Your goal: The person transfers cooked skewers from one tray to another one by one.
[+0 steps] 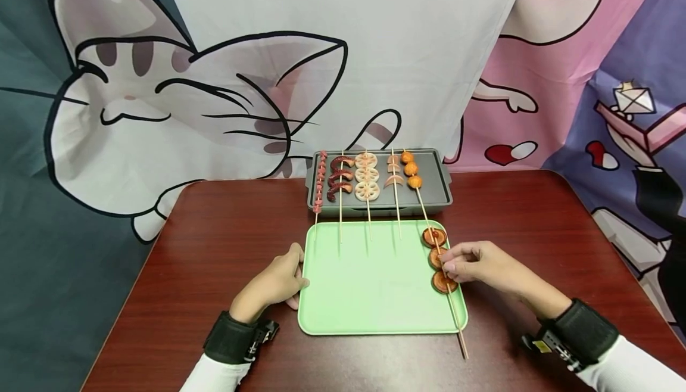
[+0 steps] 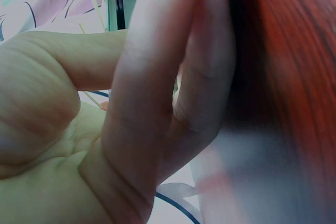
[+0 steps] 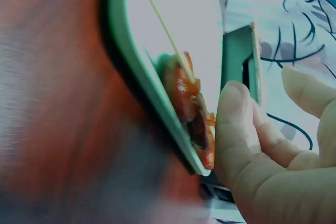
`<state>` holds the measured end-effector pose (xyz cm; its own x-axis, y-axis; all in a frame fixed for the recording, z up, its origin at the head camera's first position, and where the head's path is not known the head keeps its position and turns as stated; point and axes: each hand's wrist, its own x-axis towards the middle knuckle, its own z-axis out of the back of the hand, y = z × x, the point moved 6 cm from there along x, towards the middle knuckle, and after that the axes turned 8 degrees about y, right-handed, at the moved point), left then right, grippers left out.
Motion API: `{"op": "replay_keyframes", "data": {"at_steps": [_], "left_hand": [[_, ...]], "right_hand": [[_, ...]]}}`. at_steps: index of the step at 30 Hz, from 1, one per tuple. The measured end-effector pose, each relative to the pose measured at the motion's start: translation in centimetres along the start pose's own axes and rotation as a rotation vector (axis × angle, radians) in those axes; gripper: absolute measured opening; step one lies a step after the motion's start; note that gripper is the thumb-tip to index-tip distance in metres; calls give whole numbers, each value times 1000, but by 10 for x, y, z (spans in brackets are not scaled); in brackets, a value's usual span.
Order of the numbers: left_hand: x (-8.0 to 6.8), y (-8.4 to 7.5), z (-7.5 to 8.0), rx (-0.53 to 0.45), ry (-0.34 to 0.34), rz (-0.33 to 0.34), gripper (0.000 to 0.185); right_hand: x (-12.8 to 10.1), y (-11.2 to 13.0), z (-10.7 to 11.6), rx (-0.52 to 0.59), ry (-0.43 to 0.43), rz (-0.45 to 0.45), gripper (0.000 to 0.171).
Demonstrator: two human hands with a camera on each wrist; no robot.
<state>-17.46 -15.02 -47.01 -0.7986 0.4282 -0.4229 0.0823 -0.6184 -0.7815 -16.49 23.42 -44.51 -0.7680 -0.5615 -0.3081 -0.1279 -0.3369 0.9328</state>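
The left hand lies on the dark red table, palm turned inward, fingers loosely curled, their tips resting against the left edge of the green tray. It grips nothing; in the left wrist view the fingers stand together, edge-on beside the blurred red wood. A black wrist strap and a white sleeve follow behind it.

To the right of that hand, across the bare tray floor, the right hand reaches in from the tray's right side, wrist low on the table, knuckles up. Its thumb and forefinger pinch the mushroom skewer at about the middle slice, the other fingers curled beside. In the right wrist view the fingertips sit just beside the glossy brown slices at the tray rim; the exact contact is hidden there.

The skewer carries three round, reddish-brown mushroom slices, flat on the tray near its right edge, just left of the right hand. Its thin wooden stick runs on below the hand, past the tray's near corner onto the table.

Beyond both hands stands a grey grill pan, touching the tray's far edge. It holds five skewers, left to right: small red pieces, dark red curled strips, pale lotus-root rounds, pinkish slices, orange balls. Their sticks reach over onto the tray.
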Motion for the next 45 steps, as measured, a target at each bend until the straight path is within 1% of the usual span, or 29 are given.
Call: {"op": "replay_keyframes", "data": {"at_steps": [3, 6, 10, 13, 20, 22, 25, 30, 39, 45], "left_hand": [[1, 0, 0, -2, -2, -5, 26], [1, -1, 0, -4, 0, -7, 26], [1, 0, 0, -1, -1, -3, 26], [1, 0, 0, 3, -2, 2, 27], [0, 0, 0, -1, 3, 6, 26], [1, 1, 0, -3, 4, 3, 26], [1, 0, 0, -6, 3, -3, 25], [0, 1, 0, -9, 4, -11, 25], [-1, 1, 0, -9, 0, -11, 25], [0, 2, 0, -3, 6, -14, 24]], "right_hand": [[7, 3, 5, 27, -33, -1, 45], [12, 2, 11, 64, -63, -23, 51], [21, 2, 16, 150, -72, -39, 59], [29, 3, 18, 210, -67, -28, 60], [48, 8, 22, 361, -9, 34, 62], [52, 10, 22, 413, 3, 42, 63], [58, 12, 21, 458, 15, 40, 63], [64, 14, 19, 439, 10, 22, 56], [72, 13, 17, 286, -45, -19, 47], [77, 12, 16, 257, -63, -41, 43]]}}
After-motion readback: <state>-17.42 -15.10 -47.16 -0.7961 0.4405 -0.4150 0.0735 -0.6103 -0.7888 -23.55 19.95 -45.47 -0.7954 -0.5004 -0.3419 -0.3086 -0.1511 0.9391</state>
